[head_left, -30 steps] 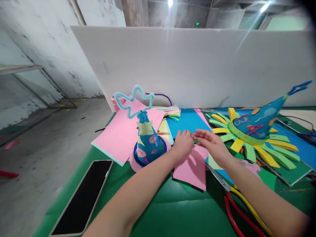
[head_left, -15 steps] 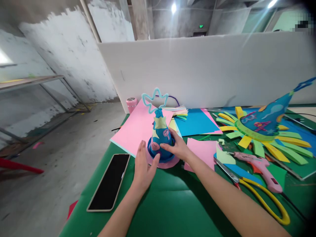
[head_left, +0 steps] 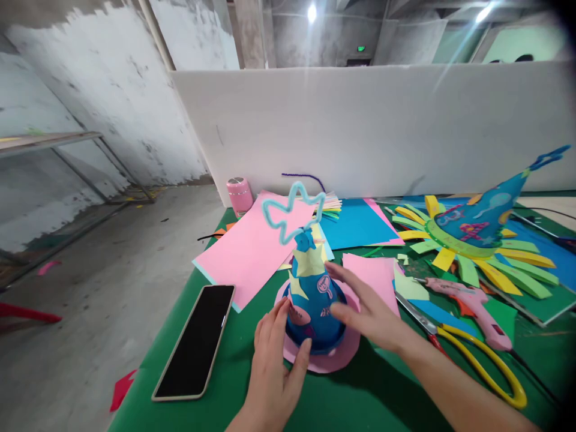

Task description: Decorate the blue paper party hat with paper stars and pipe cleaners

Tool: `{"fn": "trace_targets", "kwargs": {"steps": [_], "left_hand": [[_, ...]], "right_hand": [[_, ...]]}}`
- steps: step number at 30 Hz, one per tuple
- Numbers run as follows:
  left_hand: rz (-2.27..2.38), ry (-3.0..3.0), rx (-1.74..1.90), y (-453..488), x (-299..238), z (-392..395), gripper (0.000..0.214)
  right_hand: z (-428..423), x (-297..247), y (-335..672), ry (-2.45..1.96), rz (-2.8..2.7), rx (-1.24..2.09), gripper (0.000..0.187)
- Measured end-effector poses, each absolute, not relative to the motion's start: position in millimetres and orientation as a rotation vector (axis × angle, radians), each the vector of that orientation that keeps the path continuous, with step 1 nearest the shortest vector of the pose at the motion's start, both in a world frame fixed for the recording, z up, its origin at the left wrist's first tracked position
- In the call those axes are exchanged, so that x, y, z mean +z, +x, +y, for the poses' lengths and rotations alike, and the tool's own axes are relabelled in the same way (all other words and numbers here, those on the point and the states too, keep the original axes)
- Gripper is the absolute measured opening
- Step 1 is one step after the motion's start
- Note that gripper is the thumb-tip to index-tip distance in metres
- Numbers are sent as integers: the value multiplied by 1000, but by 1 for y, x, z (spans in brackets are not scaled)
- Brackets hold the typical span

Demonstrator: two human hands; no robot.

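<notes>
A small blue paper cone hat [head_left: 315, 300] stands upright on the green table [head_left: 351, 402], with a pink round brim, yellow stars, stickers and a light-blue pipe-cleaner star on top. My left hand [head_left: 274, 372] touches the hat's left base, fingers apart. My right hand [head_left: 364, 309] is at its right side, fingers stretched out and spread, fingertips near the cone. Neither hand holds anything.
A black phone [head_left: 195, 342] lies left of the hat. Behind are pink paper sheets [head_left: 245, 249] and a pink cup [head_left: 239, 195]. To the right lie a pink glue gun [head_left: 468, 303], yellow-handled scissors [head_left: 477, 366], and a larger blue cone hat [head_left: 477, 219] on a sun-ray brim. A white board [head_left: 382, 120] walls the back.
The small hat has come toward me, off the pink sheet onto the green cloth. Both hands moved with it. One second ago my hands were over the pink paper to its right.
</notes>
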State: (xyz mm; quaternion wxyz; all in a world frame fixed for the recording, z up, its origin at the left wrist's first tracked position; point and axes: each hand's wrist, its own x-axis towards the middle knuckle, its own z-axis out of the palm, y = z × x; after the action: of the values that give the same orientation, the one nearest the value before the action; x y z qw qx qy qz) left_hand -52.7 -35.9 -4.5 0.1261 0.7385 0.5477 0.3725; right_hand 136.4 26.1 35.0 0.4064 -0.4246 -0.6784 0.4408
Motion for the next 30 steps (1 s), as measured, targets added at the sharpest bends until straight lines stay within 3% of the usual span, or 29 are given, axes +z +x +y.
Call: {"fn": "trace_targets", "kwargs": {"steps": [4,12,16,23,30], "left_hand": [[1643,2055,1052,-52,5,-25,61],[1618,1682,1148,-32,25,2,93],[1574,1577,1206,-20,32,13,80],[1532,1702,1245,-44,46,14,50],[1686,1660,1211,-74,36,8,55]], "right_hand": [[75,35,160,-1261,-1480,849,33],[152,1,173,-1435,-1523,685,32],[128,-14,169,-1469,-1700,609,25],[58,-7,171,-1461,-2046,471,38],[-5,10,196,-1597,-2268,147,39]]}}
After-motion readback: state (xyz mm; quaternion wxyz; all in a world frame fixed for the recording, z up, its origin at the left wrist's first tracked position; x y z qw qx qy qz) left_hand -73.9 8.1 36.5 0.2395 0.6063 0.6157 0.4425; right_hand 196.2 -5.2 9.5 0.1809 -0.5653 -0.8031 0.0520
